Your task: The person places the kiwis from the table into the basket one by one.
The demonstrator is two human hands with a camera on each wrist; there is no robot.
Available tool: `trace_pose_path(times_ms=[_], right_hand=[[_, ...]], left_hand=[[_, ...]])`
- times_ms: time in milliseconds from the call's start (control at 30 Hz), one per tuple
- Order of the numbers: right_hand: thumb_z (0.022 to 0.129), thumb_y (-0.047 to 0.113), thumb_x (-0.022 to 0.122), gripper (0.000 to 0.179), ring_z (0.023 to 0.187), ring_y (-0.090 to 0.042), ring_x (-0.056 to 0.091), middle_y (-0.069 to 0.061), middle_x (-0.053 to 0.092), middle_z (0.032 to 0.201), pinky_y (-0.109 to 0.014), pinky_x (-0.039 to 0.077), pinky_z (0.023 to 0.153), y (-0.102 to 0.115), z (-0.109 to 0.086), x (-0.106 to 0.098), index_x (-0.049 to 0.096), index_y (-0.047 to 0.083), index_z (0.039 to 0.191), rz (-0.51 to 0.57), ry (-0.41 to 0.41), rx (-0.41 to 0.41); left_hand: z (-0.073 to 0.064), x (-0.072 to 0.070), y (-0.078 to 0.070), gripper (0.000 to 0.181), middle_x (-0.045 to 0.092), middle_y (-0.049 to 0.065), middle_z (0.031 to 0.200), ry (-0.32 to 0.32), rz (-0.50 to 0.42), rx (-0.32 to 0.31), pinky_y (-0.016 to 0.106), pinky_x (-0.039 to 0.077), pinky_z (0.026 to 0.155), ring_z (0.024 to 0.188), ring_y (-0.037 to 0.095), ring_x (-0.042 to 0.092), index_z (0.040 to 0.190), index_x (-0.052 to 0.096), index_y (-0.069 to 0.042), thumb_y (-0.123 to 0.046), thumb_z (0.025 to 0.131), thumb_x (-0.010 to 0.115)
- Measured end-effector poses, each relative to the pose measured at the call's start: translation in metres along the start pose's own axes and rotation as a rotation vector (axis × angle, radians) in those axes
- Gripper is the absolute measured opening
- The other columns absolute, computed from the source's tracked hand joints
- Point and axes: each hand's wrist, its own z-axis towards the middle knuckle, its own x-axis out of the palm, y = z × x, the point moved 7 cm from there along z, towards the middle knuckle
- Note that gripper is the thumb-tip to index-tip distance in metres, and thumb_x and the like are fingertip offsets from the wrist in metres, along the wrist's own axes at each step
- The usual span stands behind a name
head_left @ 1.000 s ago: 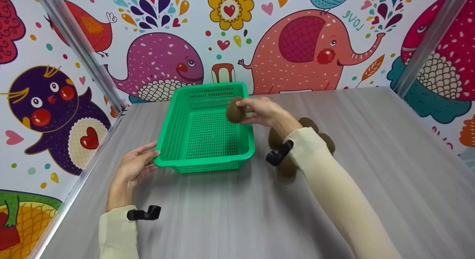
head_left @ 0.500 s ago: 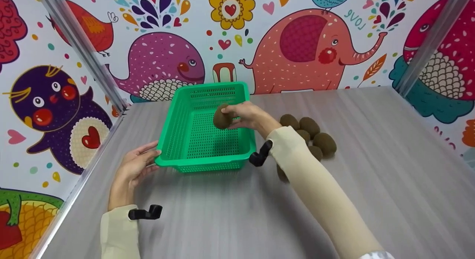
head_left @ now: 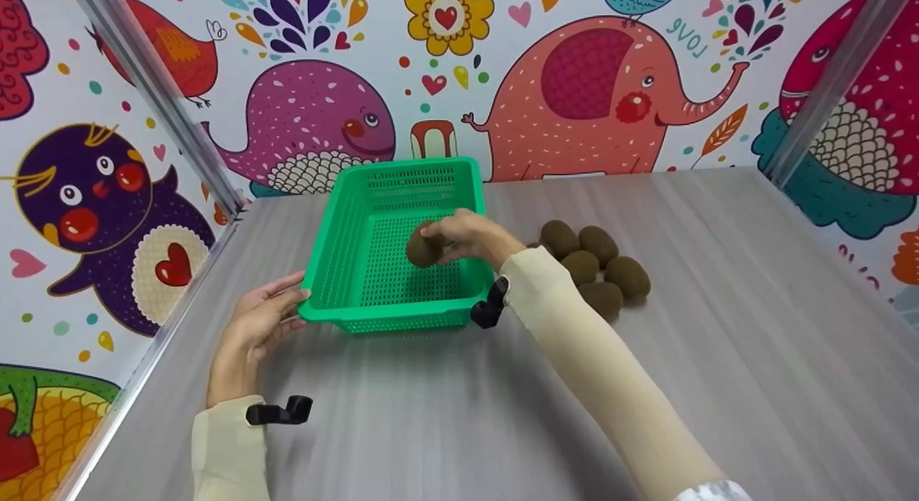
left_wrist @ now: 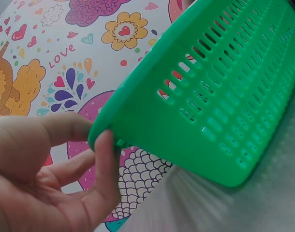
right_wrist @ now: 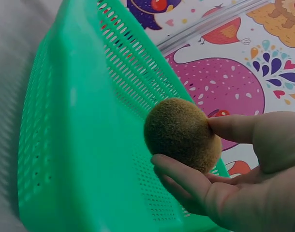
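A fuzzy brown kiwi point(right_wrist: 179, 130) is held between the thumb and fingers of my right hand point(head_left: 470, 235), over the inside of a green plastic basket point(head_left: 395, 311). In the head view the same kiwi point(head_left: 423, 246) hangs above the perforated basket floor, and no other fruit shows inside. My left hand point(head_left: 266, 318) pinches the basket's near left corner. The left wrist view shows thumb and fingers point(left_wrist: 106, 164) of that hand on either side of the rim. Several more kiwis point(head_left: 581, 268) lie in a cluster on the table, right of the basket; my right forearm partly covers the group.
The grey wood-grain table point(head_left: 402, 415) carries the basket and the kiwis. Behind and to the left stand walls printed with cartoon animals point(head_left: 589, 99). Metal corner posts point(head_left: 165, 106) rise at the table's back corners. Each wrist wears a black camera mount point(head_left: 280, 411).
My right hand has carried the kiwi left and lower into the basket's space, uncovering more of the cluster on the table. My left hand keeps its hold on the corner.
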Motion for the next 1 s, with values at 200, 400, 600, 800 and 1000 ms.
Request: trace_pose_path(times_ms=[200,400,600,800,1000], right_hand=[[0.101,0.01,0.056,0.078,0.132,-0.035,0.05,-0.023,0.035,0.154,-0.045,0.051,0.105,-0.007,0.003,0.004,0.007,0.006,0.161,-0.023,0.021,0.019],[0.102,0.007,0.054,0.079,0.126,-0.041,0.057,-0.029,0.041,0.142,-0.046,0.048,0.108,-0.01,0.002,0.007,0.002,0.006,0.161,0.001,0.018,0.036],[0.102,0.01,0.053,0.074,0.114,-0.035,0.06,-0.029,0.042,0.144,-0.045,0.049,0.107,-0.006,0.0,0.008,0.008,0.003,0.16,0.014,0.052,0.004],[0.104,0.013,0.051,0.063,0.126,-0.035,0.055,-0.028,0.041,0.147,-0.047,0.047,0.109,0.002,-0.009,0.003,0.02,0.001,0.157,0.036,0.1,-0.037],[0.104,0.018,0.052,0.048,0.133,-0.035,0.053,-0.02,0.049,0.142,-0.047,0.048,0.108,0.01,-0.023,-0.01,0.041,0.0,0.148,-0.006,0.113,-0.092]], left_hand=[[0.001,0.002,-0.002,0.061,0.069,-0.014,0.089,-0.002,-0.001,-0.003,0.021,0.057,0.069,0.077,0.002,0.067,0.155,0.034,-0.003,-0.013,0.1,0.058],[0.001,0.001,-0.001,0.061,0.07,-0.015,0.089,0.0,-0.001,-0.006,0.021,0.057,0.07,0.078,0.002,0.068,0.155,0.035,-0.003,-0.013,0.1,0.058],[0.0,-0.001,0.0,0.061,0.069,-0.015,0.089,-0.005,0.012,-0.004,0.02,0.057,0.069,0.078,0.001,0.067,0.155,0.035,-0.004,-0.014,0.1,0.058],[-0.001,-0.002,0.0,0.061,0.069,-0.016,0.089,-0.007,0.01,-0.005,0.021,0.057,0.07,0.078,0.001,0.067,0.156,0.034,-0.004,-0.013,0.1,0.057],[-0.001,-0.001,0.0,0.062,0.069,-0.015,0.09,-0.003,0.012,-0.008,0.021,0.057,0.071,0.079,0.001,0.067,0.156,0.033,-0.004,-0.013,0.1,0.057]])
